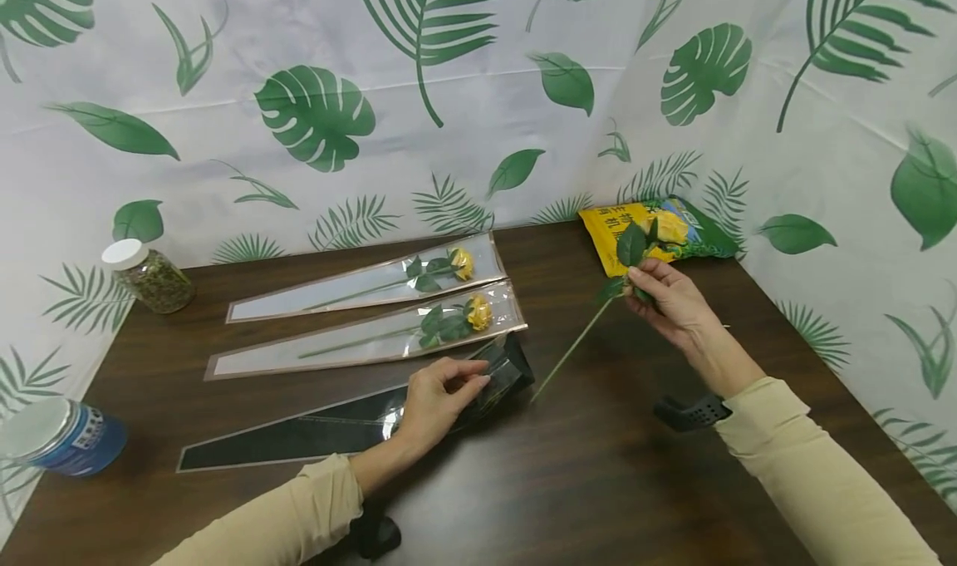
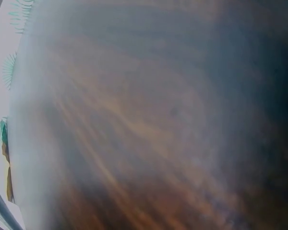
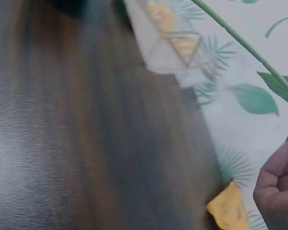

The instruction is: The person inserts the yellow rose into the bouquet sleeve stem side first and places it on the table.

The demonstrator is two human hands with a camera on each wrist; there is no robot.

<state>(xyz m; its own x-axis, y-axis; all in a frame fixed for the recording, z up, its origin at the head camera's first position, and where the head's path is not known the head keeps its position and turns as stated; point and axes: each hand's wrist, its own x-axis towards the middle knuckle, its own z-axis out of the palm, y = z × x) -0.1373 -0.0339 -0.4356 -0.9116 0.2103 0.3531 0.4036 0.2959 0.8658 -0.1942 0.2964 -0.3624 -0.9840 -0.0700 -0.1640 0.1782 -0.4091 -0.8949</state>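
My right hand (image 1: 673,304) pinches an artificial yellow rose (image 1: 668,227) by its green stem, near the leaves. The bare stem slants down left, its lower end close to the mouth of a black flower sleeve (image 1: 292,430). In the right wrist view, part of the stem (image 3: 249,48) crosses above the hand's curled fingers (image 3: 273,179). My left hand (image 1: 437,400) pinches the sleeve's clear film near its wide end, which stands raised off the table. The left wrist view is mostly blur.
Two clear-fronted sleeves (image 1: 262,308), each with a yellow rose inside, lie behind the black one. A yellow and green packet (image 1: 609,233) lies at the back right. On the left are a white-lidded jar (image 1: 157,283) and a blue can (image 1: 93,445). Leaf-printed cloth (image 1: 463,67) borders the table.
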